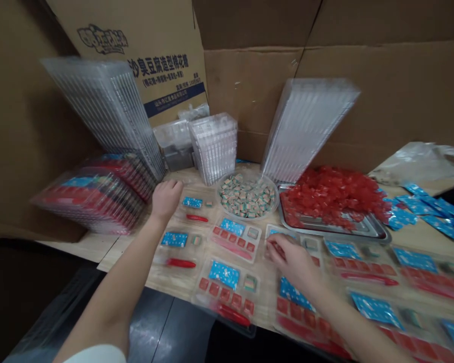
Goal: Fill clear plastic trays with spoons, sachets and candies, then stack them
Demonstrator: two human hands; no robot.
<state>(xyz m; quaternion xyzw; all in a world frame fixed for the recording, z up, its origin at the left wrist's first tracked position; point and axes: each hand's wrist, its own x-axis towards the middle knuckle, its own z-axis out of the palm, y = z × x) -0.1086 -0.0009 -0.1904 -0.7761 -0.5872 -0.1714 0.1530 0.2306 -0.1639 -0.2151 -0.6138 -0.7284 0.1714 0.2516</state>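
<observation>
My left hand lies flat and open on the tabletop at the far end of the rows, touching nothing held, next to a clear plastic tray with a blue packet and a red stick in it. My right hand is blurred, with its fingers pinched over a clear compartment tray. A small red candy cube seems to be between those fingers. Several more trays lie in rows, holding blue packets, red cubes and red sticks. A clear round bowl of striped candies and a steel tray of red cubes stand beyond.
Tall stacks of empty clear trays lean against cardboard at the back. A stack of filled trays lies at left. Loose blue packets and a plastic bag are at right. The table's front edge drops to a dark floor.
</observation>
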